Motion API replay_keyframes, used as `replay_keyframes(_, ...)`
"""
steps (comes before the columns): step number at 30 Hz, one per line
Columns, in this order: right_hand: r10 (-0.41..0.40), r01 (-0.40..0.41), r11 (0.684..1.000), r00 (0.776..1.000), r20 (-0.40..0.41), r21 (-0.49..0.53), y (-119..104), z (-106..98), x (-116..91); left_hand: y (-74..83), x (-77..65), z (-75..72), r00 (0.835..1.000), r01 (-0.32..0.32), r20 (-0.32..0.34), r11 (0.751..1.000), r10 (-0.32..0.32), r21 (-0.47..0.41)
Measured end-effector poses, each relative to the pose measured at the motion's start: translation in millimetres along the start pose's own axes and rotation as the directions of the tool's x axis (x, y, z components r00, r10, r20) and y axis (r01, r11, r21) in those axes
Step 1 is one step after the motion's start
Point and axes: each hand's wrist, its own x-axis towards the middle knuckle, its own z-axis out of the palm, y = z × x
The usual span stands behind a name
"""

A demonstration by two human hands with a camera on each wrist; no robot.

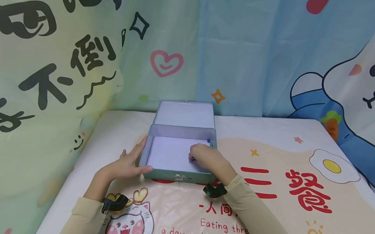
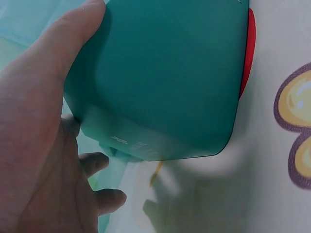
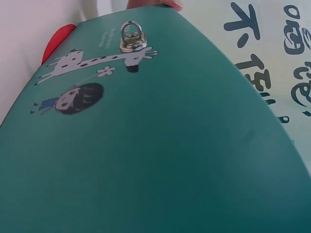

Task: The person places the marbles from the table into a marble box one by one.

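Note:
An open green tin box [image 1: 164, 174] with a pale inside lies on the table, its lid [image 1: 184, 113] tipped back. My left hand [image 1: 125, 166] rests against the box's left side with straight, spread fingers, its thumb [image 2: 73, 36] at the front left corner. My right hand [image 1: 210, 159] reaches over the front wall into the right part of the box, fingers curled down near the floor. I cannot tell whether those fingertips hold anything. Small blue pieces [image 1: 209, 141] lie in the back right corner, partly covered by the hand. A metal latch [image 3: 132, 41] sits on the front wall.
The table is spread with a printed cloth [image 1: 271, 203] showing red characters and a fried egg. A printed curtain [image 1: 235, 53] hangs along the back and left, close behind the lid. Each wrist wears a black camera band [image 1: 114, 204].

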Motion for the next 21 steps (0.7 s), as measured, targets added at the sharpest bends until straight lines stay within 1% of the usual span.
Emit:
replay_keyframes(4,-0.032,0.033,0.999,0.999,-0.022,0.026,1.1,-0.5,0.0,1.1,-0.2,0.3,1.000,0.002,0.003,1.000,-0.002,-0.002)
replay_keyframes(9,-0.044,0.051,0.995,0.996,-0.082,0.085,3.6,0.5,1.4,1.8,-0.5,-0.5,1.000,0.010,0.006,1.000,-0.010,-0.006)
replay_keyframes(13,-0.059,0.070,0.994,0.991,-0.123,0.090,4.1,-0.2,2.0,1.2,-1.4,-0.4,1.000,0.013,0.018,1.000,-0.013,-0.011)
replay_keyframes(16,-0.052,0.065,0.994,0.990,-0.133,0.093,3.8,-1.0,1.9,1.1,-1.9,-0.5,1.000,0.016,0.024,1.000,-0.016,-0.017)
replay_keyframes(21,-0.016,0.032,0.993,0.990,-0.138,0.115,2.3,-2.8,1.5,1.8,-2.4,-1.4,1.000,0.015,0.022,1.000,-0.015,-0.017)
